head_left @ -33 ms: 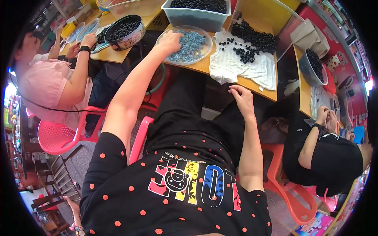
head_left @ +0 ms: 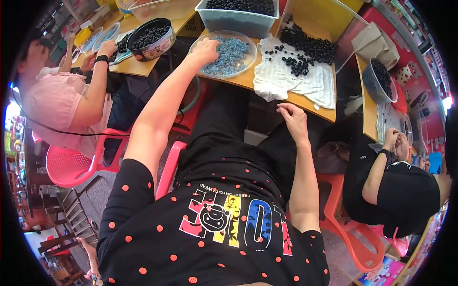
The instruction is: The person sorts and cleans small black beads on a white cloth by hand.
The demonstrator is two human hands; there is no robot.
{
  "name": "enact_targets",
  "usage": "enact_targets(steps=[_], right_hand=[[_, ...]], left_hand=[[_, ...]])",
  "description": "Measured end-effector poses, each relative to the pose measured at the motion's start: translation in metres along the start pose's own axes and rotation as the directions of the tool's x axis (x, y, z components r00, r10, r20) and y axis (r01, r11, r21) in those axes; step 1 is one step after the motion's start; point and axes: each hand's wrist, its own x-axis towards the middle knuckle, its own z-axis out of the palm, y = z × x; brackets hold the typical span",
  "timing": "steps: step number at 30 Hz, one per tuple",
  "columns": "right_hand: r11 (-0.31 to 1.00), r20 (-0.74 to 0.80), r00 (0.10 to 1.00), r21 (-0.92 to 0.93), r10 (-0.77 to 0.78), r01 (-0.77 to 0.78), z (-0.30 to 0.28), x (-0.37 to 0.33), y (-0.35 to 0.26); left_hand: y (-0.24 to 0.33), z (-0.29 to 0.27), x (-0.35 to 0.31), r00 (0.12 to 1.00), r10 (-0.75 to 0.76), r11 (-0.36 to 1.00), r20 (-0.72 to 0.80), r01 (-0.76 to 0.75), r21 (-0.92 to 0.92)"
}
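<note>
Right hand (head_left: 294, 119) hangs over the lap, just short of the front edge of the wooden bench (head_left: 326, 113), open air around it. Its grip: thumb and fingertips drawn close; can't tell if anything is pinched. White cloth (head_left: 272, 86), soft and wrinkled, droops over that edge. Left of it, with a narrow strip of wood between, sits the clear round tray (head_left: 253, 58), shallow, near the edge. Blue beads (head_left: 231, 55), small and translucent, are piled in it. Left hand (head_left: 206, 50) reaches over the tray's left side, fingers down at the beads; tips hidden, can't tell that grip. Little room past the tray: grey plastic tub (head_left: 237, 24), full of black beads, right behind. Glossy round black beads (head_left: 310, 45) heap on the cloth's far part, loose ones nearer. Versus earlier frame: hands, tray, cloth effectively unchanged.
</note>
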Motion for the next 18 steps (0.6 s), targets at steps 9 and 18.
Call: enact_targets(steps=[9,18], right_hand=[[1.0,0.041,0.999,0.002,-0.019,0.019,0.003,0.0,0.006],[1.0,0.054,0.998,-0.009,-0.007,0.007,0.004,0.0,0.007]], left_hand=[[-0.008,-0.008,0.003,0.994,0.071,0.987,-0.082,-0.082,-0.136],[-0.017,-0.041,0.009,0.986,-0.154,0.821,0.061,0.162,-0.547]])
